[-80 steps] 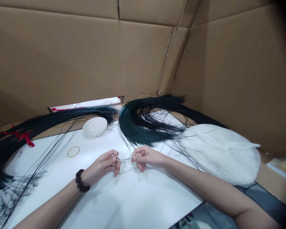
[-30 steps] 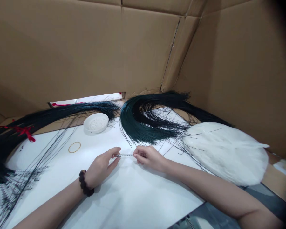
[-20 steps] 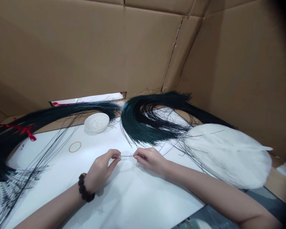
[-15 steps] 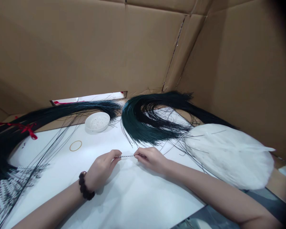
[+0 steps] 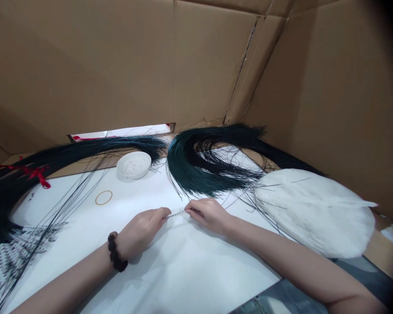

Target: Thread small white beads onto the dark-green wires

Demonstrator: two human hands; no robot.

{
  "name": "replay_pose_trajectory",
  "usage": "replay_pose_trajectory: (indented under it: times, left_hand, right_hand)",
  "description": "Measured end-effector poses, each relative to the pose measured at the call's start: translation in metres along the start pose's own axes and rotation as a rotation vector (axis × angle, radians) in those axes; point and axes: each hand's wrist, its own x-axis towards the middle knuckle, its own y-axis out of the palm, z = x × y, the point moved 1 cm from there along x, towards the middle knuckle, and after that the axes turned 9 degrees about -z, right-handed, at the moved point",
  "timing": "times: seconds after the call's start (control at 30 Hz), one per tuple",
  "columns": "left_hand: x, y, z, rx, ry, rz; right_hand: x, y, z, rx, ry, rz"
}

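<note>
Between my two hands stretches a short, thin black-and-white twisted strand (image 5: 176,214). The fingertips of my left hand (image 5: 144,229) are pinched on its left end; a dark beaded bracelet (image 5: 116,252) circles that wrist. My right hand (image 5: 209,214) pinches the other end, slightly higher, and its curled fingers hide the rest of that end. Both hands are just above the white work surface (image 5: 183,270). Beyond them lies a curved bundle of dark green strands (image 5: 196,176). A white bowl (image 5: 134,165) with small white bits in it stands behind my left hand.
A yellowish ring (image 5: 104,197) lies at left. Further left are a dark strand bundle with a red ribbon (image 5: 36,172) and many black-and-white pieces (image 5: 6,257). A large white plastic-wrapped bundle (image 5: 317,213) sits at right. Cardboard walls (image 5: 118,65) close off the back and right.
My left hand has shifted slightly right and down, its thumb turning over the strand. The right hand has risen a little, so the strand now slants up to the right.
</note>
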Motion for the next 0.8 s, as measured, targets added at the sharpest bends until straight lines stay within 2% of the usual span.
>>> replay_pose_trajectory:
  times: [0.43, 0.8]
  left_hand:
    - [0.0017, -0.0024, 0.0056, -0.03, -0.195, -0.094]
    - [0.0013, -0.002, 0.0051, 0.052, -0.067, -0.084]
  right_hand:
    - [-0.0015, 0.0033, 0.0013, 0.013, -0.053, -0.027]
    - [-0.0018, 0.0037, 0.0002, 0.031, -0.043, -0.016]
